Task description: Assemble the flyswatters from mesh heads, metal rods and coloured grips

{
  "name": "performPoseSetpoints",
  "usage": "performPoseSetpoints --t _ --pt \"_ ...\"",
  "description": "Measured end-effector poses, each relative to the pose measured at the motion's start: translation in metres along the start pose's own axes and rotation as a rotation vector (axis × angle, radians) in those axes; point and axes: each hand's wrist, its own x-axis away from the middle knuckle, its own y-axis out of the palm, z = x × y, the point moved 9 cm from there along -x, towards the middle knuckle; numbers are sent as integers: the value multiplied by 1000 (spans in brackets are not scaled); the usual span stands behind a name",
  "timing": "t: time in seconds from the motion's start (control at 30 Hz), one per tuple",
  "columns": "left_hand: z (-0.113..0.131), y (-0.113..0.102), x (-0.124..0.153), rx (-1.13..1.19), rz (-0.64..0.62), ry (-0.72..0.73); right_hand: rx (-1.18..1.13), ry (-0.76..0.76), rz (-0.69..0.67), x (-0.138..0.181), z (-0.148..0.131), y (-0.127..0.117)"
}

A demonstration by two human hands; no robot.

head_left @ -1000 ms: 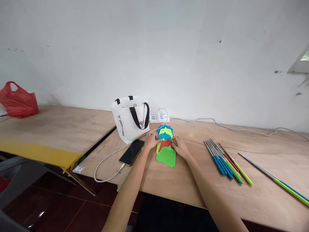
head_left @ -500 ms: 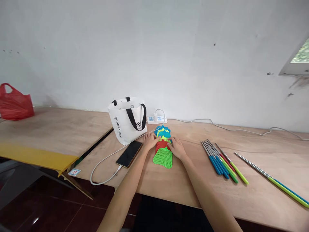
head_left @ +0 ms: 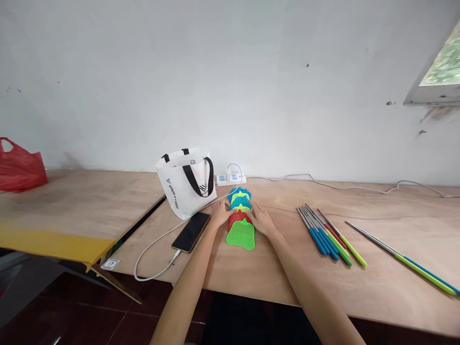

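You touch with your left hand [head_left: 220, 214] and right hand [head_left: 261, 219] the two sides of the overlapping meshes [head_left: 238, 218], but whether the fingers are clamped on them, I cannot tell. The meshes lie in a row on the table [head_left: 247, 273], the green one [head_left: 240, 235] nearest. The phone [head_left: 191, 232] is at left, the rods [head_left: 326, 235] at right.

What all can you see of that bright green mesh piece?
The green mesh piece looks like thin plastic, dotted with small holes, with curved sides and a little pointed tab at its far end. It lies on the wooden table, nearest the person in its row, its far end overlapping the red piece. The right hand is close to that end; whether they touch is unclear.
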Motion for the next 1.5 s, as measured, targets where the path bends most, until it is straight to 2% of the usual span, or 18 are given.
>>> performPoseSetpoints --t 0.23,0.47,0.97,1.1,1.23,1.3,1.4,1.5 --pt "-3 -2 4 21 1 -8 -30 -69 -39 -1 -6 1" --pt "0 -1 7 -25 -53 -11 -65 -131 -43 -4 -11 -2" --pt "23 -7 15 -130 -39 -9 -97 -101 9 -1 -6 -9" --pt "23 -14 31 -82 -84 -4 -129 -105 24 14 -8 -22" --pt "22 -5 59 -78 -243 93 -71 -171 -88 43 -14 -25" --pt "24 -1 68 -121 -277 137 17 -184 -165 53 -17 -21" --pt "27 -2 71 -145 -249 149 92 -142 -228 57 -16 -17" --pt "30 -4 66 -121 -187 144 79 -80 -235 51 -15 -12"
